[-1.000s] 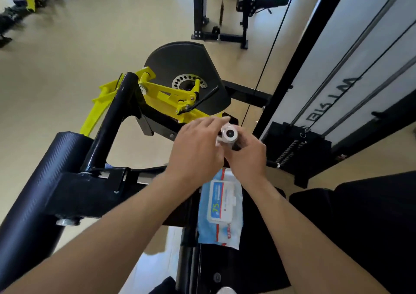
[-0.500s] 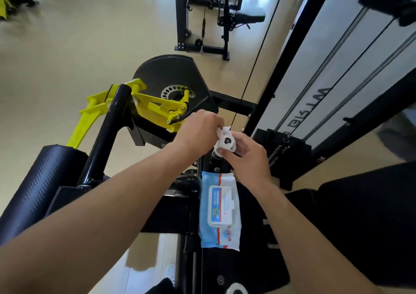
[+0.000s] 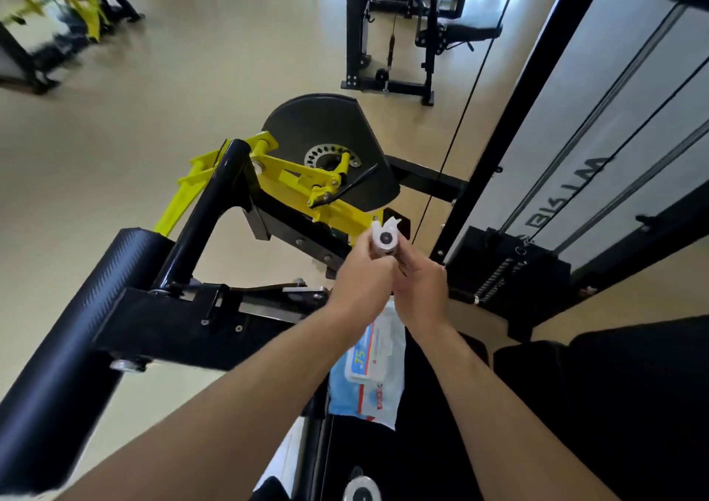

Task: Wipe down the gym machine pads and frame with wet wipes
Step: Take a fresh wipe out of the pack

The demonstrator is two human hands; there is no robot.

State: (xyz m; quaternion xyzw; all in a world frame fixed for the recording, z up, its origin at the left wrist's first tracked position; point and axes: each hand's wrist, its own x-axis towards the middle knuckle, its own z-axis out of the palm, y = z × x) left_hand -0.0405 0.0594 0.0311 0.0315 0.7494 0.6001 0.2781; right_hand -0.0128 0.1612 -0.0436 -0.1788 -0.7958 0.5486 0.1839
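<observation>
Wet wipe [image 3: 390, 225] wraps the handle end cap [image 3: 385, 238], clamped by left hand [image 3: 362, 281] and right hand [image 3: 419, 285]; loosening could drop it onto the wipes pack [image 3: 368, 374] below the hands.

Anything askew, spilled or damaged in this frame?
Nothing stands out. Both hands, left and right, wrap a wipe around a handle end; the wipe pack lies flat on the machine below them.
</observation>
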